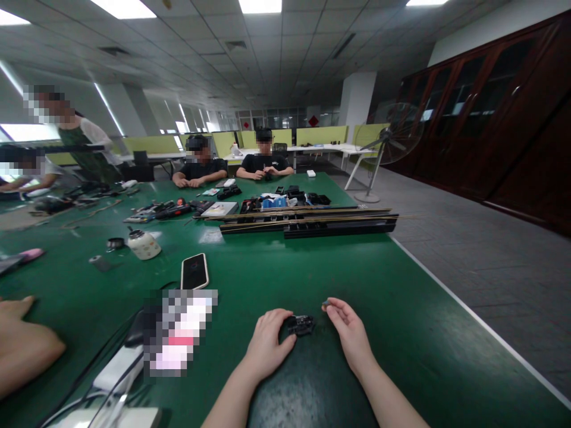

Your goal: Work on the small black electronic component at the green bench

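"Looking from over here, can you make out what the left hand [272, 342] has?"

"It has a black part [301, 325], low over the near stretch of the green table [250, 267]. Thumb and fingertips come round its left end in a narrow pinch. Whether the part touches the tabletop, I can't quite tell."

"And the right hand [348, 327]?"

"Just beside it, apart from the black part. Thumb and forefinger are pressed together on a small piece [325, 305]. It looks bluish at the tip, but it's too tiny from here for me to swear to its shape."

"What's lying nearest on that side, past the left hand?"

"A phone [195, 271], face up, dark screen, pale edge. Beyond it sits a pale jar [143, 245], and nearer the person there's a white power strip [118, 368] with cables running about it. Someone else's forearm [27, 348] rests at the table's left side."

"Farther across?"

"Black rails [341, 226] lie crosswise, with thin rods [307, 215] along them. Behind those I see a clutter of tools and boxes, then two seated people [200, 163] in dark tops at the far edge. A big standing fan [386, 137] is off to the right, near the dark wooden cabinets [482, 107]."
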Demonstrator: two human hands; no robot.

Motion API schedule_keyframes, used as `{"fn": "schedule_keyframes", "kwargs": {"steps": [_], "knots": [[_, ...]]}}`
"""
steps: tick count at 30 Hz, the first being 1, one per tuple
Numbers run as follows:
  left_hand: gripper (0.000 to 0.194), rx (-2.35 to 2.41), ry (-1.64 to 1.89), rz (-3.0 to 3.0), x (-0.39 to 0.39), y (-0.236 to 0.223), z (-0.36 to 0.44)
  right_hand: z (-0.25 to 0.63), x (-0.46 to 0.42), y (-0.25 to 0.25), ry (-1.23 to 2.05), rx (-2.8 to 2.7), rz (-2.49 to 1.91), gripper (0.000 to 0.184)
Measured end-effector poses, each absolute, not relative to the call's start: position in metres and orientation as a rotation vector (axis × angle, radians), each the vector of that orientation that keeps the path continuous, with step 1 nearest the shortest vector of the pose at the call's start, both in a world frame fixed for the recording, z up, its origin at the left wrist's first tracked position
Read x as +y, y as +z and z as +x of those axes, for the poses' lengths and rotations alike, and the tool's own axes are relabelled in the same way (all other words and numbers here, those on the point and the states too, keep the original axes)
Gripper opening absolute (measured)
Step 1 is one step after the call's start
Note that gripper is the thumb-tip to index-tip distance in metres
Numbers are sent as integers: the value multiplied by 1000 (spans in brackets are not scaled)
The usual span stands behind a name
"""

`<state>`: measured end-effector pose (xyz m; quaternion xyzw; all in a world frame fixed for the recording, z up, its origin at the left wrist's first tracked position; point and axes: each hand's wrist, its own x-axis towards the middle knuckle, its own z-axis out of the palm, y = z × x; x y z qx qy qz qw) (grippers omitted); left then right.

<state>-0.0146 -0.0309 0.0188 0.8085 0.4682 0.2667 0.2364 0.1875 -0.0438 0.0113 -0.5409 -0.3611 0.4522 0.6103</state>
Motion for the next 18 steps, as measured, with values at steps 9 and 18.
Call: {"fn": "schedule_keyframes", "kwargs": {"steps": [9,18], "knots": [[37,1280,729,2197,-32,21,-14,189,-42,5,1093,-724,-1197,44],[38,1283,735,2194,-31,21,-14,190,-42,3,1129,-642,-1128,45]]}}
